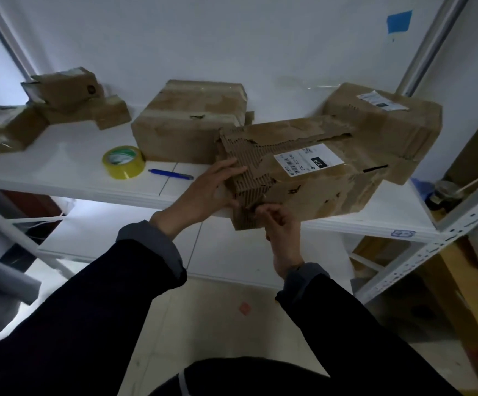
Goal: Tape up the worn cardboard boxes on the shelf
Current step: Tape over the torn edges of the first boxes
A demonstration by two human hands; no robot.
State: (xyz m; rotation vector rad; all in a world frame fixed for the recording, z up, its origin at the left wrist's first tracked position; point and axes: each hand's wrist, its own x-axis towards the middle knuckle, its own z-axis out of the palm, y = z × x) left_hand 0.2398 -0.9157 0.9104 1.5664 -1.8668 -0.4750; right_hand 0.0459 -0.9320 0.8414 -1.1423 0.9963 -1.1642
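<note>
Torn cardboard box (312, 172) at shelf (60, 172) edge: left hand (212, 190) flat, fingers straight, on its end; right hand (277, 221) pinching its lower corner.

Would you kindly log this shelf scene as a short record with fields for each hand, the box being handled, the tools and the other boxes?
box in hand: torn brown cardboard box with a white label, overhanging the white shelf front edge
left hand: fingers straight, pressed on the box's ripped left end
right hand: pinching the box's lower front corner
tape: yellow roll of tape, lying on the shelf, untouched
pen: blue pen, beside the roll
other boxes: large brown box behind; small boxes far left
</note>
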